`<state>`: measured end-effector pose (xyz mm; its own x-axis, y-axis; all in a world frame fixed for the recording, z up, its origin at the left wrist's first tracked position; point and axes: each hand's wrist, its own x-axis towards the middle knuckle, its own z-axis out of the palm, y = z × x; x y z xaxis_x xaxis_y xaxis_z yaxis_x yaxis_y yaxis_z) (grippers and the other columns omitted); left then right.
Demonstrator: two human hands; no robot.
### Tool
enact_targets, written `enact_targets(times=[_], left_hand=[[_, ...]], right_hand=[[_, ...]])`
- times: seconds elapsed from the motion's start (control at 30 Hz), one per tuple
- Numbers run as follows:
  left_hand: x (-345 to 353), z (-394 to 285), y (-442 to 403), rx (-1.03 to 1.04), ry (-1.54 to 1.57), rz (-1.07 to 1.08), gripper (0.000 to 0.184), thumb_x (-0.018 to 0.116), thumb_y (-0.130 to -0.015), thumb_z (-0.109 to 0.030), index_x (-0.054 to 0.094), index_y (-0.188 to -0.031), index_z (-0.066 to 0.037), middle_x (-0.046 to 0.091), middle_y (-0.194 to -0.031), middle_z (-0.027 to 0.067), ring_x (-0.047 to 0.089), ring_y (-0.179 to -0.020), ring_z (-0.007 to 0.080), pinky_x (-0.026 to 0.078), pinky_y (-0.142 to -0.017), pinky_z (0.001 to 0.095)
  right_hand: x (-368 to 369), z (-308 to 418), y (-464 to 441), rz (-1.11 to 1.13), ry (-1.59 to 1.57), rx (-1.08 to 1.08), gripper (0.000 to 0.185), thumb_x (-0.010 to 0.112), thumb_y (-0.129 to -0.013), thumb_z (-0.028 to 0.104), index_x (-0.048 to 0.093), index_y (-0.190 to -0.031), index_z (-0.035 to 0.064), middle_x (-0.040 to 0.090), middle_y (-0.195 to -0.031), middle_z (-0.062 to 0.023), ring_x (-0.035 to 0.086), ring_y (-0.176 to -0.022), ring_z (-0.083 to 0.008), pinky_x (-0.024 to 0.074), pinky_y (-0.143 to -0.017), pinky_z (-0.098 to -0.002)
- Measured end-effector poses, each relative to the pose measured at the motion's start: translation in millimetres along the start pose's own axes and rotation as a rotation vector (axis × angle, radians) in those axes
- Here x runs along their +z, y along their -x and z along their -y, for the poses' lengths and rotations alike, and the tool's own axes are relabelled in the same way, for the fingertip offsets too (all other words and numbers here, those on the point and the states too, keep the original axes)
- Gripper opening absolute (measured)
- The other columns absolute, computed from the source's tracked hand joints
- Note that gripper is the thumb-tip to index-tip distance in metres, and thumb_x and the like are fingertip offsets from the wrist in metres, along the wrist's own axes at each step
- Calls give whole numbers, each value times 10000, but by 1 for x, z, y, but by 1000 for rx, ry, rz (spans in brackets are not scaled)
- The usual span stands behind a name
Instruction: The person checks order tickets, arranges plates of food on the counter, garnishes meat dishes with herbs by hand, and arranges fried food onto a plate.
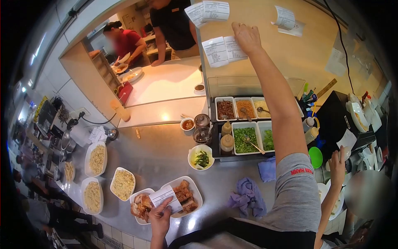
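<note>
My left hand (160,218) pinches a printed order slip (166,198) above two white dishes of browned fried meat. One piece of fried meat (142,206) lies in the left dish, and cut fried pieces (185,196) fill the right dish (200,198). My right hand (247,38) is raised to the tan wall panel, fingers curled against it. It overlaps the upper corner of a posted order slip (234,49); whether the fingertips grip anything is hidden. Another posted slip (215,52) adjoins that one on its left.
White dishes of pale chopped food (123,184) stand at left. A bowl of greens (201,157) and a purple cloth (247,197) lie on the steel counter (161,145). Topping trays (245,137) sit under my right arm. Co-workers stand beyond the pass-through; another person's hand (338,166) holds paper at right.
</note>
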<state>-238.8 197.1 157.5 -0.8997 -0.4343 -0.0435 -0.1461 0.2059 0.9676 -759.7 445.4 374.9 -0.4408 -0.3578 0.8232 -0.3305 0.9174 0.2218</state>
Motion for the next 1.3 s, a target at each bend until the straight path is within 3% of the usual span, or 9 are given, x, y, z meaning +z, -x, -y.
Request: enact_targets(times=[0.13,0.33,0.6,0.9,1.0,1.07,1.13,1.2,1.3], left_hand=[[2,-1,1,17,10,-6,346,520,-803,76,648,-1106,-31,642,-1064,98,579,-976,159,443,-875,284],[5,-3,3,1,-29,2,343,527,-798,76,653,-1098,-33,649,-1049,97,579,-974,159,444,-874,285],[13,-12,3,76,-24,49,337,542,-795,72,648,-1102,-20,639,-1073,104,568,-996,171,424,-899,294],[9,-10,16,111,-29,105,318,545,-809,52,643,-1106,-7,627,-1089,107,552,-1030,183,398,-925,295],[7,-14,23,137,-60,101,310,547,-815,47,641,-1106,-3,623,-1092,108,548,-1036,180,399,-923,293],[9,-16,25,159,-53,130,306,548,-819,44,638,-1108,1,617,-1099,112,545,-1038,180,402,-919,290],[11,-18,27,177,-14,125,309,549,-819,43,629,-1115,7,611,-1106,115,546,-1028,182,411,-904,281],[14,-19,30,180,10,138,311,549,-819,44,622,-1119,12,605,-1111,118,548,-1017,184,420,-889,272],[12,-14,33,164,27,121,319,543,-817,56,609,-1126,11,583,-1137,125,548,-1003,183,442,-860,265]], right_hand=[[14,5,4,45,-258,300,130,505,-827,102,509,-952,66,644,-831,-164,640,-777,-329,472,-723,-452],[13,14,11,-57,-494,443,102,542,-777,49,527,-875,72,636,-935,-148,624,-863,-318,479,-777,-440],[-4,-7,48,-133,-510,132,235,472,-748,-44,564,-895,115,421,-1390,-56,541,-1112,-281,479,-849,-401],[-91,-162,210,113,-95,314,278,446,-843,47,620,-1054,101,581,-1123,-153,578,-1017,-320,467,-851,-400],[-126,-217,265,440,121,795,256,517,-808,121,634,-1034,104,632,-1031,-141,585,-1011,-313,468,-853,-422],[-135,-247,302,621,143,813,227,539,-800,176,653,-979,95,644,-1006,-142,596,-989,-313,473,-843,-426],[-108,-309,359,719,132,529,224,554,-782,196,665,-932,72,662,-918,-158,624,-900,-327,491,-781,-434],[-128,-306,375,806,24,641,216,561,-769,182,673,-910,63,662,-781,-148,632,-698,-290,501,-649,-396],[-108,-370,431,954,239,-52,228,555,-783,190,665,-947,77,621,-680,-103,586,-522,-208,473,-496,-359]])
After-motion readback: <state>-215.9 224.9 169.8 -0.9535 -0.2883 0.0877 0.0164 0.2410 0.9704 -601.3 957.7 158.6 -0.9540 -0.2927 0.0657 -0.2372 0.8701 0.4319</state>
